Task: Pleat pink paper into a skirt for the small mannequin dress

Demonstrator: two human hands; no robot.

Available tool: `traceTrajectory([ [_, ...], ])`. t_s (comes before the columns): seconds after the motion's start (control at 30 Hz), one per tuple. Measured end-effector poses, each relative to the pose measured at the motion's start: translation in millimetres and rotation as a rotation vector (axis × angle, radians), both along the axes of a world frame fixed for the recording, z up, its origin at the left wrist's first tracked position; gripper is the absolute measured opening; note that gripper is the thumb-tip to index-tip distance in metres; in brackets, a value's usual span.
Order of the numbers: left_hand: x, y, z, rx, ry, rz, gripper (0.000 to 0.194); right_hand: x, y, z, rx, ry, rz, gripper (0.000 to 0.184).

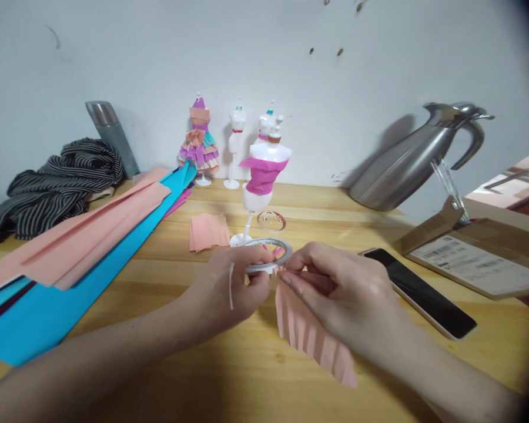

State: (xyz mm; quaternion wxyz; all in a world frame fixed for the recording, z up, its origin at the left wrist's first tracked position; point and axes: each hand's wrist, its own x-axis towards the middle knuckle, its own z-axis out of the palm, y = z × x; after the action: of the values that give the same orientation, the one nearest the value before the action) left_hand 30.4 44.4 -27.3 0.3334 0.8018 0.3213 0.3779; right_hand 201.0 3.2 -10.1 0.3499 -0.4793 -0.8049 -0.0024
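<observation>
My left hand (229,288) is closed around a roll of narrow tape (268,254), held just above the wooden table (167,352). A short white strip of tape sticks to the back of that hand. My right hand (335,288) pinches the top edge of a pleated pink paper piece (311,338), which hangs down from its fingers right beside the roll. Just behind the hands stands a small white mannequin (262,176) wrapped in magenta paper.
Long pink and blue paper sheets (70,258) lie at left, with striped cloth (53,188) behind. A folded pink piece (209,231), a second tape ring (271,221), more mini mannequins (199,141), a steel jug (418,158), a phone (423,291) and a cardboard parcel (476,258) surround them.
</observation>
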Motion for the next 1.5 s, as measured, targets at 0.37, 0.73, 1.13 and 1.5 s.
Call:
traceTrajectory([
  [0.37,-1,0,1.0,-0.042,0.041,-0.003,0.018,-2,-1,-0.2,0.037,-0.017,0.012,0.014],
  [0.73,0,0,-0.4,-0.030,0.047,0.005,0.017,-2,-4,0.9,0.016,-0.028,0.020,0.014],
  [1.13,0,0,-0.5,-0.019,0.036,-0.013,0.018,-2,-2,-2.4,0.055,-0.065,0.007,0.013],
  [1.5,-2,-3,-8.4,-0.004,0.080,0.010,0.019,-3,1,-5.8,0.094,-0.087,-0.009,0.013],
])
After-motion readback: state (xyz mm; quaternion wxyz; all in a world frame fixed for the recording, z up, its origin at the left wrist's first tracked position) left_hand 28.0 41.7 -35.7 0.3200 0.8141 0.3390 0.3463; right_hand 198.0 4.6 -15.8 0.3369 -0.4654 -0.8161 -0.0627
